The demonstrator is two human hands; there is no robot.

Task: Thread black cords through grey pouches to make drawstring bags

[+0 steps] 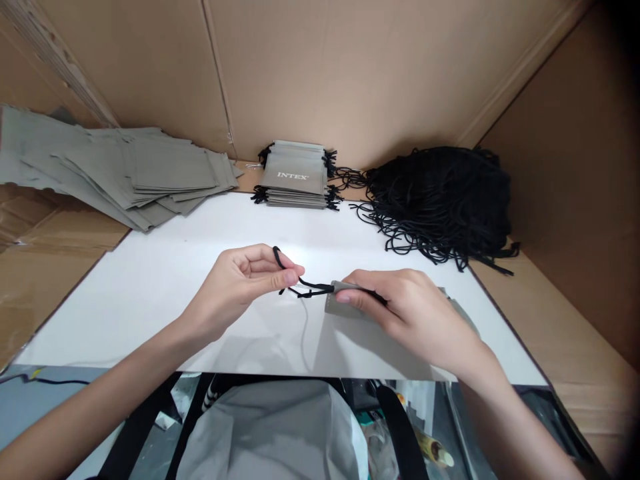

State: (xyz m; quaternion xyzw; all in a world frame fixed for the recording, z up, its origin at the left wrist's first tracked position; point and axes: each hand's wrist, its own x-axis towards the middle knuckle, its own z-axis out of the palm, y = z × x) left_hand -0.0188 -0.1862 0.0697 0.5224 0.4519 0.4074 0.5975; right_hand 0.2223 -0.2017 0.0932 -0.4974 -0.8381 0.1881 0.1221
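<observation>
Between the thumb and fingers of my left hand [245, 280] a black cord [315, 289] is pinched, with a loop of it standing up over the fingertips. The cord runs right into the hem of a small grey fabric pouch [331, 305]. My right hand [400, 297] is closed on that pouch near the hem, thumb on top, and covers most of it. A grey corner of the pouch shows past the knuckles. Both hands are just above the white board, with the cord stretched between them.
Behind the hands stands a stack of grey drawstring pouches [295, 175] marked INTEX. Grey fabric pieces [170, 167] lie piled at the left. A heap of black cords [440, 200] sits at the right. Cardboard walls [350, 73] enclose the white board [165, 267] at back and sides.
</observation>
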